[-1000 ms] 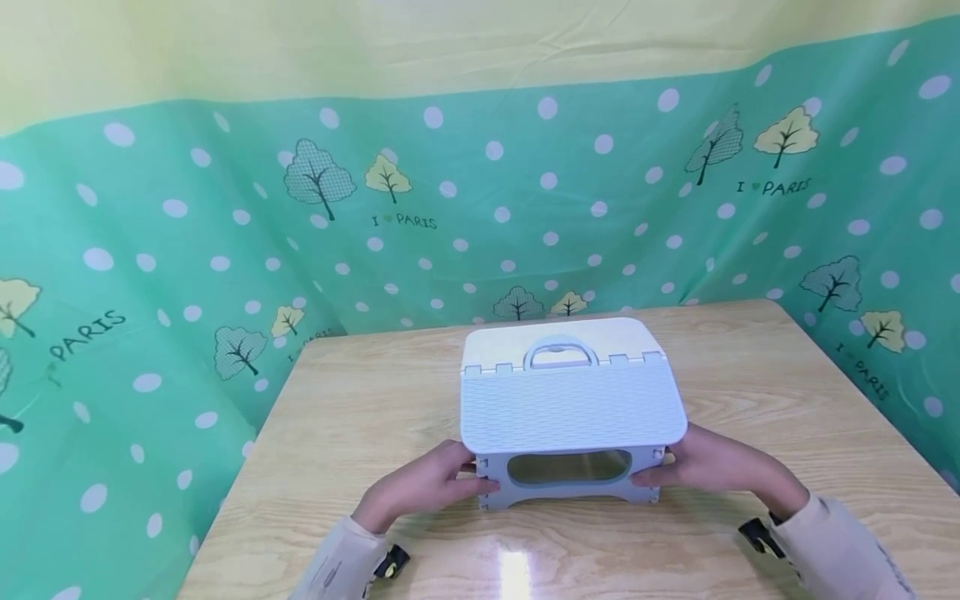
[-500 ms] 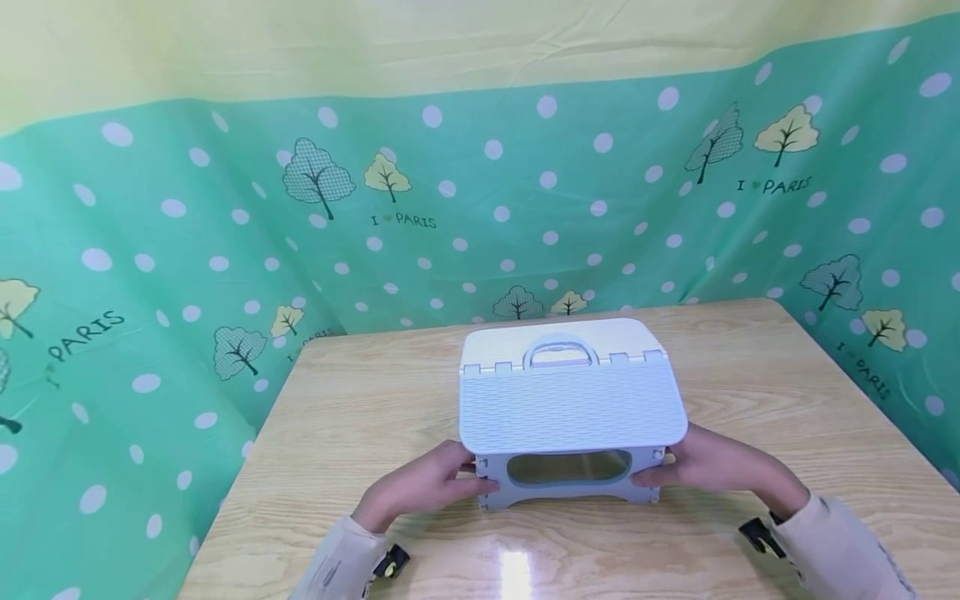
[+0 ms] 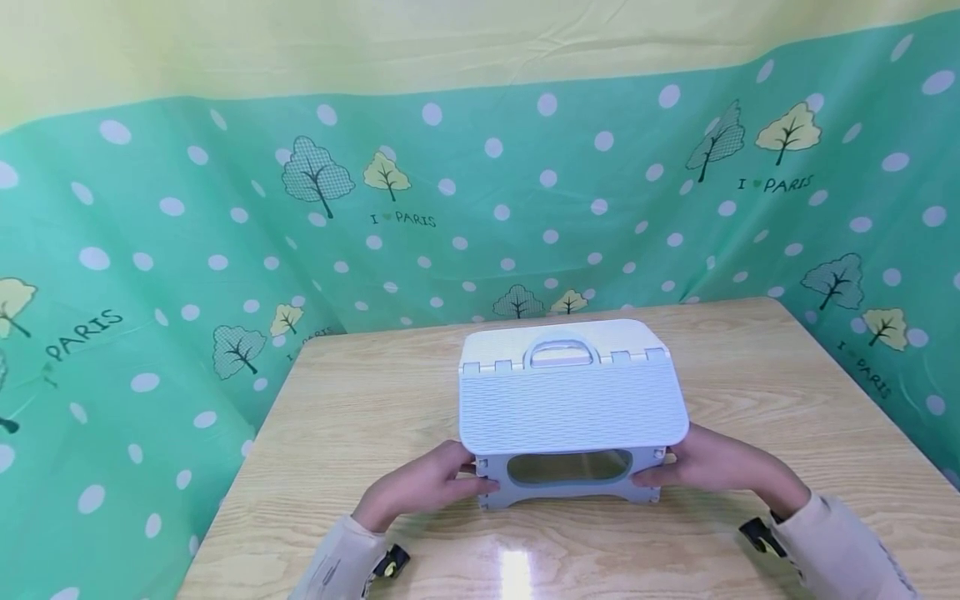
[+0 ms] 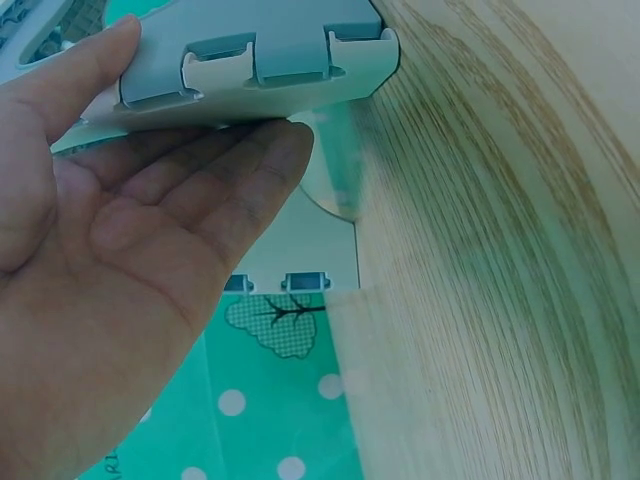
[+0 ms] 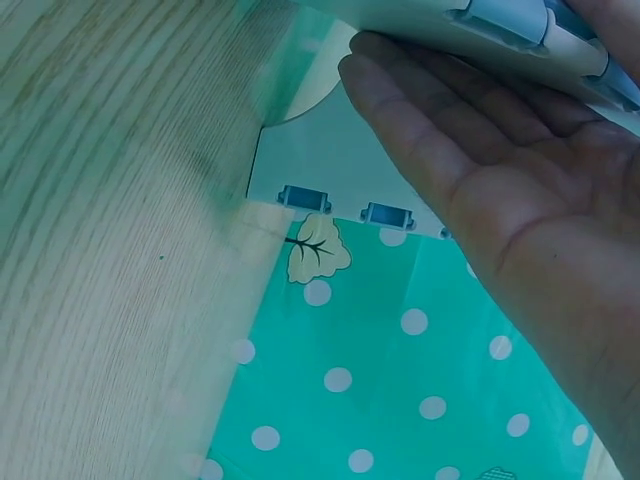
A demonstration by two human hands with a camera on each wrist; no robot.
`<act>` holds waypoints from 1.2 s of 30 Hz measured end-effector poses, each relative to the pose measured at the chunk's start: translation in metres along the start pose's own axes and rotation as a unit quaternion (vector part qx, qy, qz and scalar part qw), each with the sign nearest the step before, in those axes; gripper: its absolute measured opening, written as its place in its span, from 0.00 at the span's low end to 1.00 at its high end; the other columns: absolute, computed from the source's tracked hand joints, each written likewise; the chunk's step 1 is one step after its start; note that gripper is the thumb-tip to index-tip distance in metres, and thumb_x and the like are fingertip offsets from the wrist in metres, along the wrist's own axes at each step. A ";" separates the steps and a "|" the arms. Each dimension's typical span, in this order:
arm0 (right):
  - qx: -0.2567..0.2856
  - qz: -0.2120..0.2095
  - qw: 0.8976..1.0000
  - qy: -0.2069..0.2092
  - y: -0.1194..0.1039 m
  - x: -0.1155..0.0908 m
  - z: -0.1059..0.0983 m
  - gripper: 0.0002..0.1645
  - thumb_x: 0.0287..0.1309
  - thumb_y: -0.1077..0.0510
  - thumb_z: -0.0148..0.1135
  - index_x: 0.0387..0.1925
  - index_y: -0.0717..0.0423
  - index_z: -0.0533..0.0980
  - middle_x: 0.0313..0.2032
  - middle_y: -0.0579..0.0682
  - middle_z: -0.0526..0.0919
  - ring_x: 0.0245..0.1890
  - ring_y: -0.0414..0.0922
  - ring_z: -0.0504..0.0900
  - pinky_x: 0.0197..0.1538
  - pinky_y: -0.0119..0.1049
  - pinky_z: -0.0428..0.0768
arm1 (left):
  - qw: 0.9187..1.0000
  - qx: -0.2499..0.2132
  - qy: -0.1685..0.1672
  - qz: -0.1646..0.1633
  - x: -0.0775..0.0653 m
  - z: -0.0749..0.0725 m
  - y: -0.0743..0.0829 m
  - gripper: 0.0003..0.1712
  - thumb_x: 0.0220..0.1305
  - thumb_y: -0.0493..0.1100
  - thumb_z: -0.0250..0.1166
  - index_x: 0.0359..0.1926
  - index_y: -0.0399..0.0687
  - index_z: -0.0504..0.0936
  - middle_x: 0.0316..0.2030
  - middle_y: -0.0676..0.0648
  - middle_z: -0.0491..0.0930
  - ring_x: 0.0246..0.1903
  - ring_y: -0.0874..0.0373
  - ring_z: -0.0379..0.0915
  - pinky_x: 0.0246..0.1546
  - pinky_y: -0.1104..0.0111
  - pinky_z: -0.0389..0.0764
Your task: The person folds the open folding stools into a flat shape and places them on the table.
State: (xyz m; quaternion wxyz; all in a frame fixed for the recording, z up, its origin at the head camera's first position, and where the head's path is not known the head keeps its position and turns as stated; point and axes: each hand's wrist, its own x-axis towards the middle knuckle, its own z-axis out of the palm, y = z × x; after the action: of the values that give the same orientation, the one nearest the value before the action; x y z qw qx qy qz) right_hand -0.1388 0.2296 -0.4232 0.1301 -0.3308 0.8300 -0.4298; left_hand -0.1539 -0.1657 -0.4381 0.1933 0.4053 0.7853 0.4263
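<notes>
A folding step stool (image 3: 573, 408) in pale blue and white plastic stands unfolded on the wooden table, its handle loop at the middle of the top. My left hand (image 3: 427, 483) grips the left edge of its front leg panel (image 3: 570, 492), thumb on the front face and fingers behind. At the right edge my right hand (image 3: 712, 462) holds the same panel in a mirrored way. Both wrist views show the fingers (image 4: 240, 170) reaching in behind the panel, with the far leg panel (image 5: 330, 165) and its hinges beyond. The right thumb lies mostly out of the right wrist view.
The wooden table (image 3: 360, 392) extends to both sides of the stool. Behind it and at the sides hangs a green curtain (image 3: 480, 192) with white dots and printed trees. A bright light reflection (image 3: 515, 575) shows near the front.
</notes>
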 end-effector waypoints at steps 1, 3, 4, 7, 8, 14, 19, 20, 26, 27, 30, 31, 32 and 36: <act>0.000 -0.001 1.000 0.000 0.000 0.000 0.000 0.58 0.56 0.48 0.73 0.77 0.36 0.45 0.71 0.55 0.54 0.69 0.46 0.56 0.64 0.29 0.64 | 1.000 -0.001 -0.001 -0.001 0.000 0.000 0.000 0.35 0.71 0.45 0.62 0.75 0.57 0.60 0.65 0.50 0.72 0.59 0.58 0.73 0.56 0.67 0.78; 0.001 -0.001 1.000 0.002 0.000 0.000 0.000 0.59 0.56 0.49 0.73 0.77 0.36 0.44 0.71 0.55 0.54 0.69 0.43 0.56 0.64 0.28 0.63 | 1.000 -0.004 -0.003 -0.003 0.000 0.000 0.000 0.34 0.71 0.45 0.62 0.74 0.57 0.61 0.65 0.50 0.72 0.59 0.59 0.73 0.56 0.67 0.78; 0.002 -0.001 1.000 0.002 0.000 0.000 0.000 0.59 0.56 0.49 0.73 0.77 0.36 0.44 0.72 0.55 0.53 0.69 0.42 0.56 0.64 0.27 0.63 | 1.000 -0.006 -0.003 -0.004 0.000 0.000 0.000 0.34 0.71 0.46 0.62 0.74 0.57 0.61 0.65 0.50 0.72 0.59 0.59 0.73 0.56 0.68 0.78; 0.004 0.001 1.000 0.002 0.000 0.000 0.000 0.59 0.55 0.49 0.73 0.77 0.36 0.44 0.72 0.54 0.53 0.69 0.43 0.56 0.64 0.27 0.63 | 1.000 -0.012 -0.006 -0.007 0.000 0.000 0.000 0.34 0.71 0.45 0.62 0.75 0.57 0.60 0.65 0.50 0.72 0.59 0.59 0.74 0.56 0.68 0.79; 0.003 0.001 1.000 0.001 0.000 0.000 0.000 0.59 0.56 0.49 0.73 0.77 0.36 0.44 0.72 0.54 0.53 0.69 0.44 0.56 0.64 0.27 0.63 | 1.000 -0.014 -0.006 -0.007 0.000 0.000 0.000 0.35 0.71 0.45 0.62 0.75 0.57 0.60 0.65 0.50 0.71 0.59 0.59 0.74 0.56 0.68 0.79; 0.004 -0.001 1.000 -0.003 0.000 0.000 0.000 0.59 0.56 0.49 0.72 0.77 0.36 0.43 0.72 0.55 0.52 0.69 0.47 0.56 0.64 0.28 0.64 | 1.000 -0.016 -0.009 -0.002 0.001 0.000 -0.001 0.36 0.72 0.45 0.61 0.76 0.58 0.58 0.67 0.50 0.70 0.59 0.58 0.73 0.56 0.67 0.79; 0.006 0.002 1.000 -0.007 -0.001 0.000 0.000 0.59 0.57 0.49 0.72 0.78 0.36 0.43 0.72 0.57 0.53 0.69 0.57 0.56 0.64 0.29 0.64 | 1.000 -0.019 -0.011 -0.003 0.001 0.000 -0.001 0.37 0.71 0.45 0.61 0.76 0.59 0.57 0.68 0.50 0.69 0.59 0.58 0.73 0.56 0.67 0.79; 0.007 0.003 1.000 -0.007 -0.001 0.000 0.000 0.59 0.57 0.49 0.72 0.78 0.36 0.42 0.72 0.57 0.52 0.69 0.59 0.55 0.64 0.29 0.64 | 1.000 -0.020 -0.012 -0.002 0.001 0.000 -0.001 0.37 0.71 0.45 0.61 0.76 0.59 0.57 0.68 0.50 0.69 0.60 0.58 0.72 0.57 0.66 0.78; 0.009 0.005 1.000 -0.007 -0.002 0.000 0.000 0.59 0.57 0.50 0.72 0.78 0.37 0.43 0.72 0.58 0.51 0.68 0.61 0.54 0.63 0.26 0.63 | 1.000 -0.017 -0.013 0.013 0.001 -0.001 -0.001 0.36 0.72 0.44 0.61 0.76 0.59 0.57 0.69 0.52 0.68 0.65 0.57 0.68 0.63 0.62 0.73; 0.009 0.005 1.000 -0.007 -0.002 0.000 0.000 0.59 0.57 0.50 0.72 0.78 0.37 0.43 0.72 0.58 0.51 0.68 0.60 0.55 0.63 0.25 0.63 | 1.000 -0.016 -0.013 0.016 0.001 -0.001 -0.001 0.36 0.72 0.44 0.61 0.76 0.59 0.57 0.69 0.52 0.67 0.65 0.57 0.68 0.63 0.62 0.73; 0.009 0.006 1.000 -0.010 -0.001 0.000 0.000 0.58 0.58 0.50 0.71 0.78 0.37 0.43 0.72 0.58 0.52 0.69 0.55 0.56 0.63 0.25 0.63 | 0.999 -0.018 -0.014 0.022 0.002 0.000 -0.001 0.37 0.72 0.43 0.60 0.76 0.59 0.56 0.69 0.51 0.67 0.65 0.56 0.68 0.63 0.63 0.73; 0.010 0.006 1.000 -0.010 0.000 0.000 0.000 0.58 0.58 0.50 0.71 0.78 0.37 0.43 0.72 0.58 0.52 0.69 0.52 0.56 0.62 0.24 0.63 | 0.999 -0.019 -0.014 0.022 0.002 0.000 -0.002 0.37 0.72 0.43 0.60 0.76 0.59 0.56 0.70 0.51 0.66 0.65 0.56 0.68 0.63 0.63 0.74; 0.011 0.005 1.000 -0.011 0.000 0.000 0.000 0.58 0.58 0.50 0.71 0.77 0.37 0.43 0.71 0.58 0.52 0.69 0.49 0.56 0.63 0.24 0.63 | 0.999 -0.020 -0.015 0.022 0.002 0.000 -0.002 0.37 0.72 0.43 0.60 0.77 0.59 0.55 0.70 0.51 0.66 0.65 0.56 0.67 0.62 0.63 0.74; 0.015 -0.003 1.000 -0.012 0.002 0.000 0.000 0.57 0.58 0.51 0.71 0.77 0.37 0.43 0.71 0.58 0.53 0.68 0.38 0.56 0.62 0.24 0.63 | 0.999 -0.024 -0.016 0.014 0.002 0.000 -0.003 0.38 0.72 0.44 0.60 0.77 0.59 0.54 0.70 0.51 0.65 0.65 0.55 0.68 0.62 0.64 0.74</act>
State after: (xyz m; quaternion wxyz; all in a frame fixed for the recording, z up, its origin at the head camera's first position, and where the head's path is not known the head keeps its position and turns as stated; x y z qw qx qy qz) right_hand -0.1392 0.2305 -0.4247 0.1435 -0.3363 0.8209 -0.4388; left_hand -0.1556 -0.1651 -0.4404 0.2094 0.4180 0.7659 0.4415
